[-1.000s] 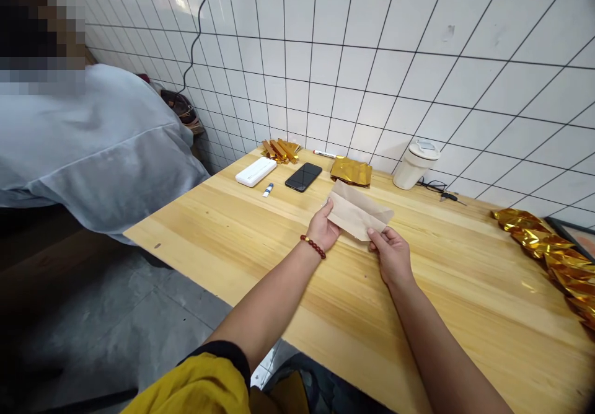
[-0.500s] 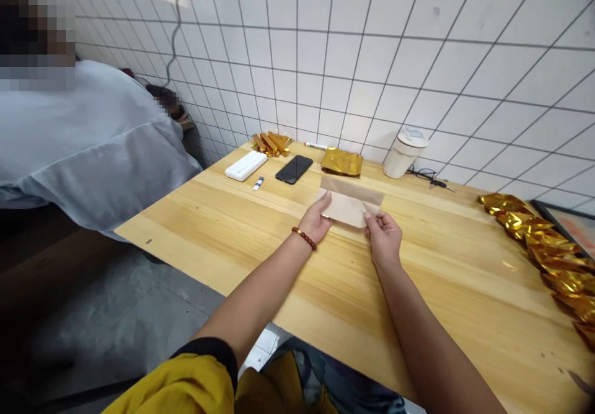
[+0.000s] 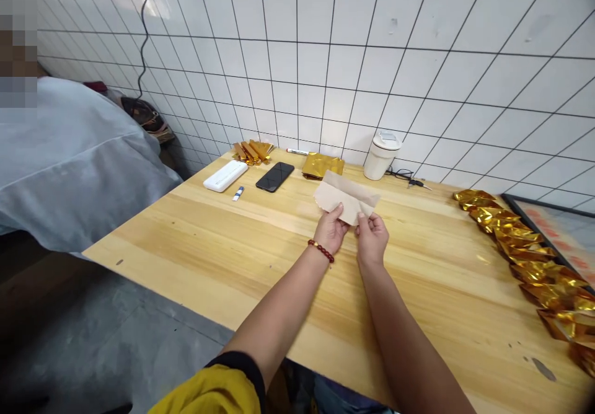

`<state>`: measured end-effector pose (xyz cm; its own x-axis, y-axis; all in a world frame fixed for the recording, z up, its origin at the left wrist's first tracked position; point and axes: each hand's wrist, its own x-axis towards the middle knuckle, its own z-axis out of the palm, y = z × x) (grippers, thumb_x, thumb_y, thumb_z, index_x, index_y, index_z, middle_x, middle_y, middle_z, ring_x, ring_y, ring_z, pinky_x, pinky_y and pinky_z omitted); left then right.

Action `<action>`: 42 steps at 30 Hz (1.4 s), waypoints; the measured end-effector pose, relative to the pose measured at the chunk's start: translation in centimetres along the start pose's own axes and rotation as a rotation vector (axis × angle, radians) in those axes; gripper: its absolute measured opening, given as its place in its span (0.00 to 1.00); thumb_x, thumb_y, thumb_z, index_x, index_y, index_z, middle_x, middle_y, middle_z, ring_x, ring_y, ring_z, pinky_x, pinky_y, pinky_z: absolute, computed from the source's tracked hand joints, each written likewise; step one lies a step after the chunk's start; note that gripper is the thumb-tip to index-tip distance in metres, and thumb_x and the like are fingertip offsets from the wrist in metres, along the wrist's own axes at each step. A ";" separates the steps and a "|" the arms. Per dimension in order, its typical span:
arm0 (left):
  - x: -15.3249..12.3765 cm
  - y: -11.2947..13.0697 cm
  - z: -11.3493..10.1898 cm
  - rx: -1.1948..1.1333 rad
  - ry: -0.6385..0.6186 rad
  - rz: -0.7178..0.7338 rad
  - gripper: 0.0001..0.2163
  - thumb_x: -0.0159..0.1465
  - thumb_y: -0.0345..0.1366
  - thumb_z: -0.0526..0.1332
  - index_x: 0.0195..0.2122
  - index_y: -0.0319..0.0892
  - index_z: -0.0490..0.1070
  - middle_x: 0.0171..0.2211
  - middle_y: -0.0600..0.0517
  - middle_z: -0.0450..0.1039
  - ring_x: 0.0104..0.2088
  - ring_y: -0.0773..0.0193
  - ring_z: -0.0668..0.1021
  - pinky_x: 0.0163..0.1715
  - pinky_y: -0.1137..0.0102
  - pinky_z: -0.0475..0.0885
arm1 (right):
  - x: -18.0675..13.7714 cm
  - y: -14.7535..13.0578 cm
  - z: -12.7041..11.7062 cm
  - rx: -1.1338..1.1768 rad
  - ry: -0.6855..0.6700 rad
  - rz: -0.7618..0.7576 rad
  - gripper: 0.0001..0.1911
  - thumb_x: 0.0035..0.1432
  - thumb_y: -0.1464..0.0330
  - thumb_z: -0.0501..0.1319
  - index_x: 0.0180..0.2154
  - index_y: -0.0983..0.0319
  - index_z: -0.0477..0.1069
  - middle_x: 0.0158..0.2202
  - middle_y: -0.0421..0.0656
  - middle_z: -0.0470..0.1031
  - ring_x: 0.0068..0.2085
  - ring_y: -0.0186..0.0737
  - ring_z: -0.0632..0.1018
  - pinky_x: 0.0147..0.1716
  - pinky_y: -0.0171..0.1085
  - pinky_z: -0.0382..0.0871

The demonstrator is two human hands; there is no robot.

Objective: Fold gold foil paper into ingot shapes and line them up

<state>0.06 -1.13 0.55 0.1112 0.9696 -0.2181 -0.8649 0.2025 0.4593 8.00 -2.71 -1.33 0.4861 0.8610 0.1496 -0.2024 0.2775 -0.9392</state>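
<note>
My left hand (image 3: pixel 331 230) has its grip closed on the near edge of a folded tan kraft-paper sheet (image 3: pixel 344 196), thumb on top and the other fingers tucked under it. My right hand (image 3: pixel 372 238) pinches the same edge just beside the left, thumb and forefinger nearly shut with only the paper between them. The 2 hands almost touch. The sheet is raised a little above the pale wooden worktop (image 3: pixel 242 240), its far part tilted up toward the white tiled wall (image 3: pixel 353 61). A string of dark red beads (image 3: pixel 320 250) circles my left wrist.

Behind the paper lies a flat gold foil pouch (image 3: pixel 322 165), with a cream lidded cup (image 3: pixel 381 155) to its right and a black phone (image 3: pixel 274 176), a white power bank (image 3: pixel 225 175) and a small white tube (image 3: pixel 238 193) to its left. A row of crinkled gold foil packets (image 3: pixel 525 246) runs along the right side. I can read no brand or writing on any of them; the print on the framed board (image 3: pixel 562 234) at the far right is too blurred.
</note>
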 end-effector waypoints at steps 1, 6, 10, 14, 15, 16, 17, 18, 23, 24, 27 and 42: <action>0.2 0.2 0.0 -0.005 0.019 -0.007 0.08 0.62 0.30 0.64 0.43 0.40 0.74 0.42 0.47 0.80 0.42 0.61 0.81 0.50 0.64 0.74 | -0.1 0.0 0.0 -0.011 -0.004 0.008 0.20 0.46 0.53 0.69 0.33 0.61 0.71 0.21 0.33 0.66 0.21 0.29 0.62 0.21 0.32 0.56; 0.4 1.4 -0.3 -0.015 0.055 -0.064 0.08 0.65 0.30 0.61 0.44 0.38 0.74 0.42 0.45 0.80 0.43 0.61 0.82 0.50 0.64 0.75 | -0.3 -0.2 0.0 -0.043 -0.100 0.059 0.20 0.47 0.54 0.69 0.34 0.61 0.72 0.21 0.33 0.66 0.22 0.30 0.62 0.22 0.32 0.56; 0.2 1.8 -0.1 -0.025 0.064 -0.109 0.08 0.64 0.29 0.62 0.45 0.37 0.75 0.40 0.45 0.81 0.42 0.59 0.82 0.51 0.62 0.75 | -0.4 -0.1 -0.1 -0.020 -0.092 0.070 0.20 0.47 0.54 0.70 0.33 0.62 0.72 0.21 0.34 0.67 0.22 0.30 0.62 0.22 0.32 0.57; 0.1 2.2 0.1 -0.123 0.068 -0.080 0.11 0.64 0.26 0.61 0.48 0.38 0.74 0.42 0.45 0.81 0.43 0.60 0.82 0.53 0.62 0.74 | -0.3 0.2 -0.4 -0.023 -0.047 0.065 0.20 0.48 0.54 0.70 0.36 0.62 0.73 0.24 0.36 0.70 0.22 0.30 0.62 0.22 0.32 0.57; 0.1 2.3 0.0 -0.135 0.071 -0.081 0.12 0.64 0.26 0.60 0.48 0.38 0.74 0.42 0.45 0.81 0.43 0.60 0.82 0.54 0.62 0.74 | -0.3 0.1 -0.4 -0.035 -0.059 0.069 0.20 0.48 0.54 0.69 0.36 0.62 0.73 0.25 0.37 0.71 0.22 0.30 0.62 0.22 0.32 0.57; 0.0 2.4 -0.1 -0.143 0.078 -0.089 0.12 0.64 0.26 0.60 0.49 0.37 0.74 0.42 0.45 0.81 0.42 0.60 0.82 0.54 0.62 0.74 | -0.4 0.1 -0.4 -0.057 -0.079 0.068 0.20 0.49 0.54 0.69 0.36 0.62 0.73 0.25 0.37 0.71 0.22 0.30 0.62 0.22 0.32 0.58; -0.2 2.6 -0.2 -0.148 0.089 -0.098 0.12 0.64 0.26 0.60 0.48 0.37 0.74 0.41 0.45 0.81 0.42 0.60 0.82 0.53 0.61 0.74 | -0.4 0.0 -0.4 -0.091 -0.107 0.061 0.19 0.50 0.53 0.68 0.35 0.62 0.73 0.24 0.37 0.70 0.22 0.31 0.62 0.22 0.32 0.58; -0.3 2.7 -0.4 -0.156 0.105 -0.107 0.12 0.64 0.26 0.60 0.48 0.37 0.74 0.40 0.45 0.81 0.40 0.60 0.82 0.53 0.61 0.74 | -0.5 -0.1 -0.4 -0.135 -0.141 0.046 0.18 0.51 0.53 0.67 0.33 0.61 0.72 0.22 0.36 0.68 0.22 0.31 0.62 0.22 0.32 0.58; -0.6 3.5 -0.9 -0.204 0.166 -0.131 0.10 0.66 0.26 0.58 0.47 0.35 0.74 0.36 0.46 0.81 0.37 0.60 0.83 0.52 0.60 0.75 | -0.9 -0.4 -0.1 -0.282 -0.241 -0.033 0.20 0.53 0.50 0.64 0.27 0.60 0.69 0.18 0.34 0.61 0.22 0.33 0.62 0.22 0.33 0.58; -0.6 3.6 -0.9 -0.210 0.168 -0.132 0.09 0.66 0.26 0.58 0.46 0.35 0.74 0.35 0.46 0.81 0.37 0.60 0.83 0.52 0.60 0.75 | -1.0 -0.4 -0.1 -0.282 -0.244 -0.021 0.20 0.53 0.50 0.64 0.27 0.60 0.69 0.18 0.34 0.61 0.22 0.33 0.62 0.22 0.33 0.58; -0.4 3.5 -0.9 -0.230 0.145 -0.105 0.08 0.66 0.27 0.58 0.45 0.36 0.74 0.36 0.46 0.81 0.38 0.61 0.83 0.51 0.63 0.75 | -1.1 0.0 -0.1 -0.256 -0.276 0.045 0.20 0.52 0.50 0.65 0.30 0.61 0.72 0.19 0.36 0.66 0.22 0.33 0.64 0.22 0.34 0.59; 1.3 3.0 -1.5 -0.118 0.111 -0.182 0.11 0.62 0.25 0.61 0.46 0.33 0.75 0.39 0.42 0.80 0.42 0.57 0.82 0.54 0.61 0.72 | -0.8 0.3 -0.5 -0.075 -0.252 0.178 0.40 0.46 0.59 0.73 0.59 0.60 0.63 0.51 0.52 0.78 0.50 0.49 0.80 0.50 0.48 0.75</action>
<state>-3.10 0.55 0.35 0.2216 0.8963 -0.3842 -0.8874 0.3487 0.3015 8.00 -3.51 -1.84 0.2206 0.9744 0.0440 -0.1977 0.0888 -0.9762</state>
